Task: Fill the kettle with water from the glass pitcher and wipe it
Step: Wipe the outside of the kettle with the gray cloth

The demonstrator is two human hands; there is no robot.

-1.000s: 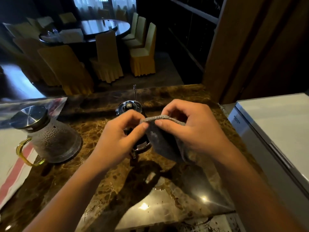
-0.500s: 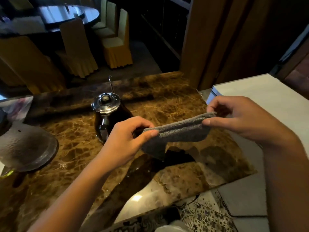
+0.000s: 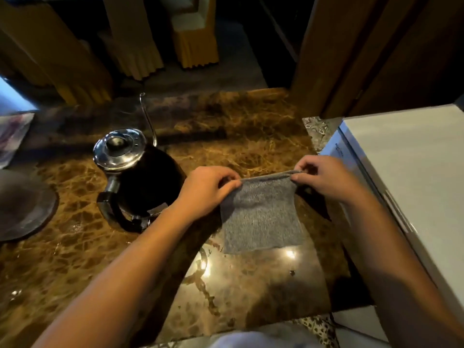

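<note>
A grey cloth (image 3: 261, 217) hangs spread out above the brown marble counter (image 3: 75, 259). My left hand (image 3: 203, 190) pinches its upper left corner and my right hand (image 3: 324, 179) pinches its upper right corner. Left of my hands stands the dark kettle (image 3: 148, 187), with a shiny metal lid (image 3: 119, 149), a black handle (image 3: 110, 209) toward me and a thin gooseneck spout (image 3: 148, 119) rising behind. Only the wide base of the glass pitcher (image 3: 22, 207) shows at the left edge.
A white appliance top (image 3: 406, 167) lies level with the counter on the right. A wooden panel (image 3: 364, 51) stands behind it. Yellow-covered chairs (image 3: 135, 38) fill the room beyond the counter. A printed sheet (image 3: 12, 136) lies at the far left.
My hands have drawn apart and stretched the bunched cloth out flat, moving it to the right of the kettle. The view has swung right and down, so the pitcher slid to the left edge.
</note>
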